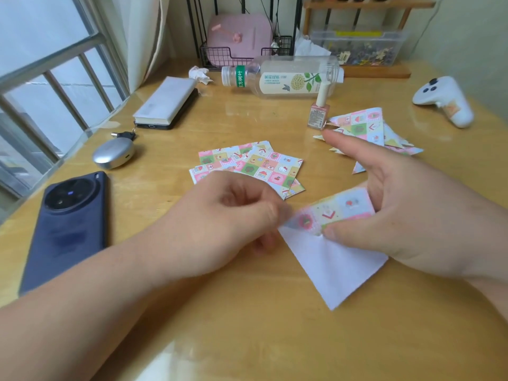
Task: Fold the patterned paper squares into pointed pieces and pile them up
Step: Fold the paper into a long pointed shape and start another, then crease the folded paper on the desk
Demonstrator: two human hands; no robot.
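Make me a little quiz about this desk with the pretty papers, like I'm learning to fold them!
1. True or false: the clear plastic bottle with the white label stands upright.
2. Which thing sits closest to the pile of folded pointed patterned pieces? A) dark blue phone B) small pink nail polish bottle C) silver oval case
3. Fill in: the left hand and right hand hold one patterned paper square whose back is plain ____.
Key: 1 false, it lies on its side. 2 B. 3 white.
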